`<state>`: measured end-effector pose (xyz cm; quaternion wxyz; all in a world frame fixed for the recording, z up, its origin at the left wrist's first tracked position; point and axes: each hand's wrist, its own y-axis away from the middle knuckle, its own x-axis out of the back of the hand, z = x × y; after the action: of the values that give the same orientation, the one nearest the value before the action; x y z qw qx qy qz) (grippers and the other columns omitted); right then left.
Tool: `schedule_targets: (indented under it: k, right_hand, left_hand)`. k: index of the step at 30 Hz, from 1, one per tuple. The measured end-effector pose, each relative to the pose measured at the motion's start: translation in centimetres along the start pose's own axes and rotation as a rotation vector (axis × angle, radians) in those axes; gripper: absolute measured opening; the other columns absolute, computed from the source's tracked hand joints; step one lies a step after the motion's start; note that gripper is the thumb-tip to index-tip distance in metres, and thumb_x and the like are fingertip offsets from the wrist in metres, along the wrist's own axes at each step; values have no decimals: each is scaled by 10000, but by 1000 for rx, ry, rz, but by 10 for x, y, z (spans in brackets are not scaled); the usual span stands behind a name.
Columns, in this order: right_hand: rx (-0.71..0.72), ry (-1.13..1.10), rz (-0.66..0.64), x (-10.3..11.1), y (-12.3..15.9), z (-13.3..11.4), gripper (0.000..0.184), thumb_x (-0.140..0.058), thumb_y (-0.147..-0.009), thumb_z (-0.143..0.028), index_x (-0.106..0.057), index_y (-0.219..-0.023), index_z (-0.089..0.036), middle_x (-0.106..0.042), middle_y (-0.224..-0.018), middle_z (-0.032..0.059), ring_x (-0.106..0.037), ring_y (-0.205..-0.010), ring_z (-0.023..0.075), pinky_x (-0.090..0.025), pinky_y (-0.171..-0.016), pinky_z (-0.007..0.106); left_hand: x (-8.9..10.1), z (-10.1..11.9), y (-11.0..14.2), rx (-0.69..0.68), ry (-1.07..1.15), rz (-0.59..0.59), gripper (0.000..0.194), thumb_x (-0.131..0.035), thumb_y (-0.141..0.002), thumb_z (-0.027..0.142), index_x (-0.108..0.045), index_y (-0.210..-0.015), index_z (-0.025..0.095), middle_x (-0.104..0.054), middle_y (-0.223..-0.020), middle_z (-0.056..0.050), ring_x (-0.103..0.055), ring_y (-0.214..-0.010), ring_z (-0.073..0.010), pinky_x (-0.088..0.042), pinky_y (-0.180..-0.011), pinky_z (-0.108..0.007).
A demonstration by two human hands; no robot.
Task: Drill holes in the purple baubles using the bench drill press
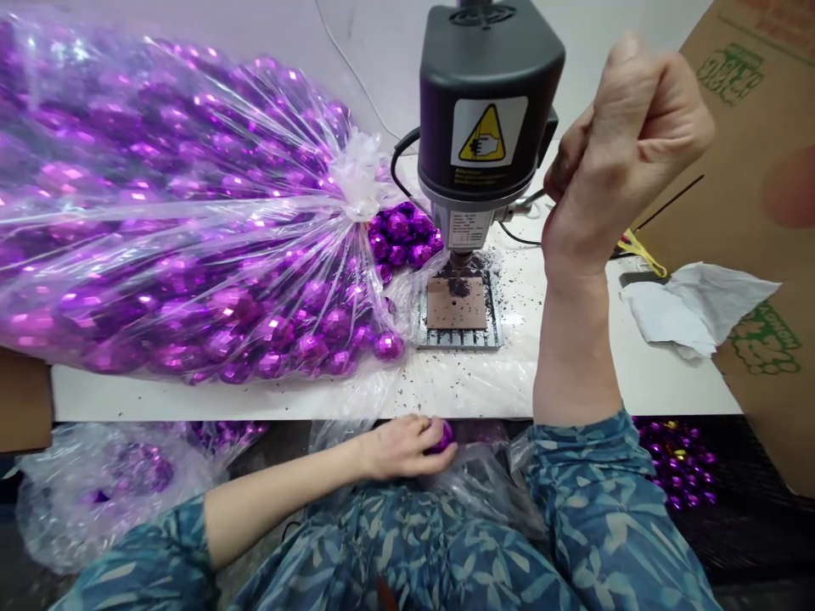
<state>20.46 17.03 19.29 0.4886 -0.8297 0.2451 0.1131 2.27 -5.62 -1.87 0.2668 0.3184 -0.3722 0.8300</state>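
My left hand (398,450) is closed around a shiny purple faceted ball (441,436), low over my lap at the table's front edge. My right hand (627,140) is raised in a fist beside a small black drill press (487,76), gripping the end of its metal feed lever (532,198); most of the handle is hidden by the fingers. Under the drill, a brown square board (453,316) with a small hole lies on the slotted metal base (459,340). Dark shavings cover the board's back part and hide the drill's tip.
A big clear bag (191,204) of purple balls fills the table's left, knotted near the drill. Loose purple balls (404,233) lie behind the knot. At right are crumpled white paper (691,310), yellow-handled scissors (643,252) and a cardboard box (744,212). More balls (678,467) sit below, right.
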Motion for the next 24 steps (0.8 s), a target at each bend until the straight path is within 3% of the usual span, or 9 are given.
schedule_targets:
  k: [3, 6, 9, 11, 15, 17, 20, 22, 24]
  right_hand:
    - [5, -52, 11, 0, 0, 0, 477, -519, -941, -88, -259, -590, -280, -251, -403, -118, -226, -364, 56, -209, -471, 287]
    - [8, -84, 8, 1, 1, 0, 465, -540, -936, -102, -277, -596, -279, -264, -407, -117, -222, -359, 63, -193, -466, 295]
    - [12, -46, 8, 3, 3, -1, 463, -521, -949, -112, -264, -598, -269, -257, -417, -115, -215, -361, 56, -198, -469, 288]
    - [-1, -25, -1, 5, 4, -1, 461, -536, -951, -137, -264, -600, -263, -264, -426, -112, -227, -365, 54, -197, -468, 286]
    - [15, -35, -11, 6, 6, -2, 531, -650, -865, -536, -271, -607, -268, -285, -434, -102, -237, -381, 61, -187, -456, 303]
    - [15, -20, -12, 7, 6, -2, 598, -621, -764, -725, -266, -605, -270, -282, -439, -96, -241, -391, 65, -191, -459, 311]
    - [1, -20, -3, 6, 7, -3, 636, -601, -744, -785, -255, -598, -272, -262, -438, -94, -236, -395, 71, -193, -470, 318]
    - [-9, -23, 4, 6, 8, -4, 639, -602, -762, -780, -248, -592, -277, -250, -437, -92, -231, -392, 74, -200, -471, 324]
    - [-17, 0, -1, 7, 9, -5, 642, -589, -768, -789, -244, -589, -278, -250, -442, -87, -231, -396, 79, -213, -472, 329]
  left_hand:
    - [-6, 4, 30, 104, 22, -83, 528, -681, -917, 416, -577, -1434, 448, -776, -1024, 7, -681, -641, -166, -547, -542, -291]
    - [-23, -4, 48, 283, 19, -27, 600, -738, -880, 471, -571, -1449, 378, -792, -983, -20, -673, -555, -185, -562, -579, -313]
    - [-36, -8, 55, 328, -60, 68, 407, -666, -916, 505, -668, -1290, 344, -712, -683, 9, -567, -425, -214, -556, -568, -351]
    - [-29, -9, 46, 294, -81, 29, 222, -622, -939, 499, -717, -1061, 339, -549, -509, 57, -457, -356, -203, -524, -510, -349]
    - [31, -30, -21, 238, 39, -231, 231, -657, -932, 434, -632, -727, 329, -449, -480, 71, -366, -357, -152, -479, -474, -330]
    - [68, -62, -72, 395, 40, -99, 242, -594, -970, 307, -644, -734, 293, -509, -543, 28, -497, -448, -177, -556, -607, -378]
    - [100, -123, -142, 588, -116, 287, 195, -664, -817, 56, -632, -720, 223, -564, -695, -54, -659, -817, -306, -540, -954, -545]
    - [102, -159, -173, 656, -241, 299, 272, -675, -683, -59, -620, -737, 201, -598, -785, -92, -641, -1016, -391, -485, -1033, -603]
    - [94, -182, -189, 676, -297, 219, 333, -685, -600, -98, -619, -744, 194, -622, -848, -112, -605, -1105, -431, -480, -1038, -604]
